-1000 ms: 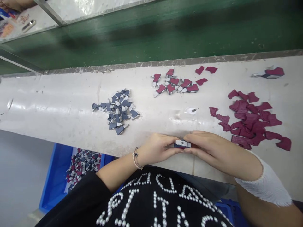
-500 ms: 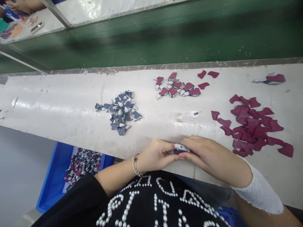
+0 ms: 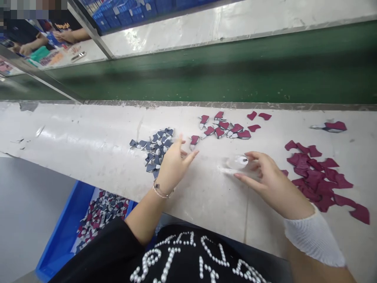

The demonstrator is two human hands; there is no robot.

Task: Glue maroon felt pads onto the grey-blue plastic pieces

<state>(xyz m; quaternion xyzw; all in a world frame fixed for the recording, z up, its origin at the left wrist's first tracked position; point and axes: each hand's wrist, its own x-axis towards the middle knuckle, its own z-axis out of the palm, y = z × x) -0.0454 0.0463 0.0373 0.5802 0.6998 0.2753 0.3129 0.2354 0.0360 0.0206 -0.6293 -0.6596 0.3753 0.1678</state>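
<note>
Navy-and-grey pieces (image 3: 150, 157) are partly covered, in the head view, by the left hand (image 3: 172, 165), its fingers and thumb spread with nothing seen gripped. A maroon-topped piece (image 3: 194, 140) is seen just beyond its fingertips, near a cluster of similar pieces (image 3: 225, 127). By the right hand (image 3: 269, 179), thumb and forefinger are held well apart at a clear bottle (image 3: 235, 161) with a thin tip; whether it is touched cannot be told. Maroon pieces (image 3: 312, 169) are heaped farther right on the white table (image 3: 212, 204), below a lone assembled piece (image 3: 335, 126). Mixed pieces (image 3: 101, 212) are held in a blue bin (image 3: 55, 239) at lower left.
</note>
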